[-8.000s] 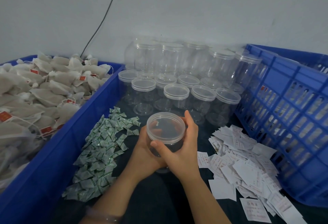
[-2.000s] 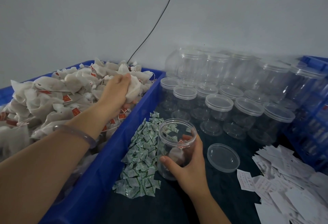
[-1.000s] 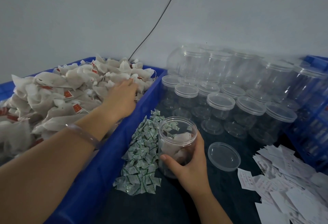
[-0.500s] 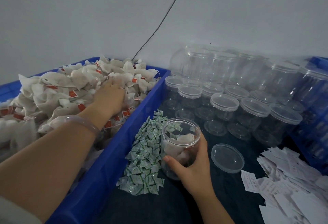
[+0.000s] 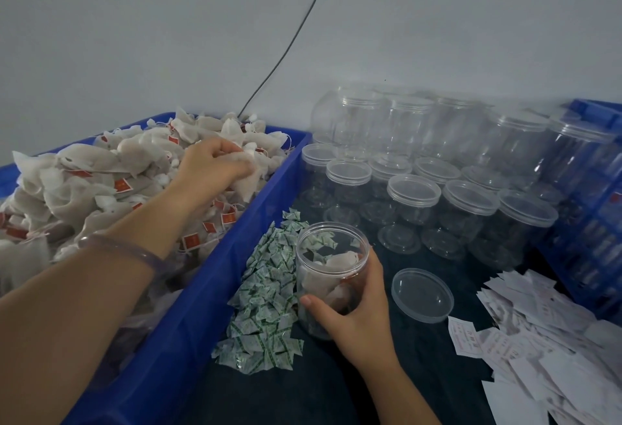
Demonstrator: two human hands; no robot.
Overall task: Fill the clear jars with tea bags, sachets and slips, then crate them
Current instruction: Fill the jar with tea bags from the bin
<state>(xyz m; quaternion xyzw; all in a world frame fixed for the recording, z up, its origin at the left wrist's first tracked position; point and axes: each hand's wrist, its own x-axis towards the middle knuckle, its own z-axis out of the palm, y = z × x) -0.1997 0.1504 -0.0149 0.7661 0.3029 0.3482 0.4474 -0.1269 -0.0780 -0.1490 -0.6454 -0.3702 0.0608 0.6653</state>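
An open clear jar [image 5: 331, 266] stands on the dark table with a few white tea bags inside. My right hand [image 5: 356, 317] grips its lower side. My left hand [image 5: 210, 168] reaches into the blue bin [image 5: 215, 276] on the left, fingers curled around white tea bags [image 5: 247, 172] lifted off the heap. The jar's clear lid [image 5: 422, 295] lies flat to its right. Green-printed sachets [image 5: 266, 300] are piled left of the jar. White paper slips [image 5: 545, 347] spread at the right.
Several lidded empty clear jars [image 5: 414, 202] stand in rows behind the open jar, taller ones stacked against the grey wall. A blue slatted crate [image 5: 592, 222] sits at the far right. A black cable [image 5: 289, 44] runs up the wall.
Since 8 s ago the jar was uncapped and set down with the lid beside it. Over the last second my left hand closed on tea bags and lifted them toward the bin's right edge.
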